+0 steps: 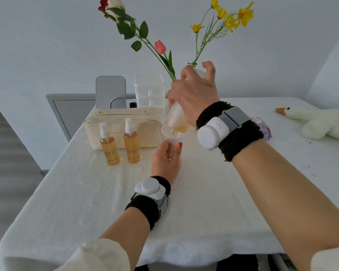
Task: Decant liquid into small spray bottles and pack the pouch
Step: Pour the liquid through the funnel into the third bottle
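Observation:
My right hand (194,94) grips a frosted large bottle (176,120) tipped mouth-down, with amber liquid at its neck. The mouth sits in a small clear funnel (167,134). My left hand (165,159) holds the funnel's stem and a small bottle beneath it, which the fingers mostly hide. Two small spray bottles (109,147) (132,143) full of amber liquid stand upright with white spray caps on, left of my hands. Behind them stands a cream pouch (121,122), zipped along the top.
A mirror (110,91) and clear drawer unit (149,90) stand behind the pouch, with a vase of flowers (164,61) beside them. A white plush goose (317,122) lies at the right. The table's white cloth (86,202) ends near my sleeves.

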